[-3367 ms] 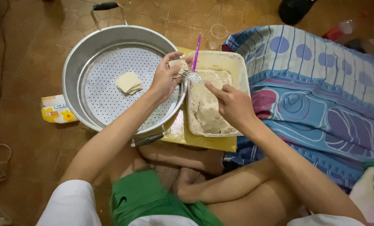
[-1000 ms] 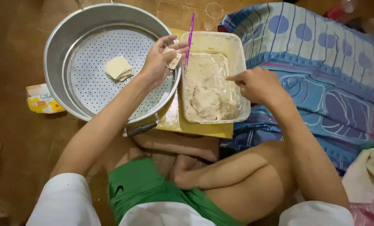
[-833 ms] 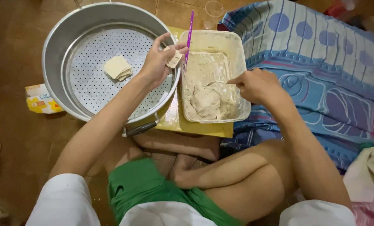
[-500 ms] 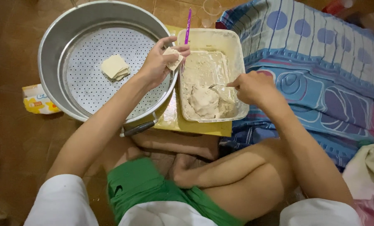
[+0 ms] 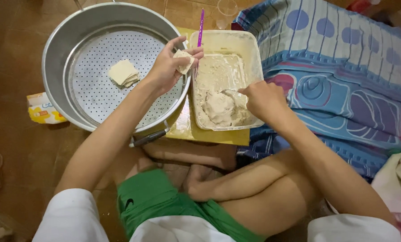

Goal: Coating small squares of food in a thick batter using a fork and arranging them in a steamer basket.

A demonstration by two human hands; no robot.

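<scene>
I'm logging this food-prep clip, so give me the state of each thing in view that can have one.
left hand: pinches a small pale wrapper, raised over the tray's edge.
right hand: grips a metal utensil dipped in the filling.
plastic container: open, partly full of pale filling.
round metal steamer tray: uncovered, one folded piece lying on its perforated plate.

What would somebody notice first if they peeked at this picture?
Probably the big round metal steamer tray at upper left, with folded dumplings lying on its holes. Beside it, the left hand holds a small dough wrapper, while the right hand digs a spoon into pale filling in a plastic tub.
</scene>
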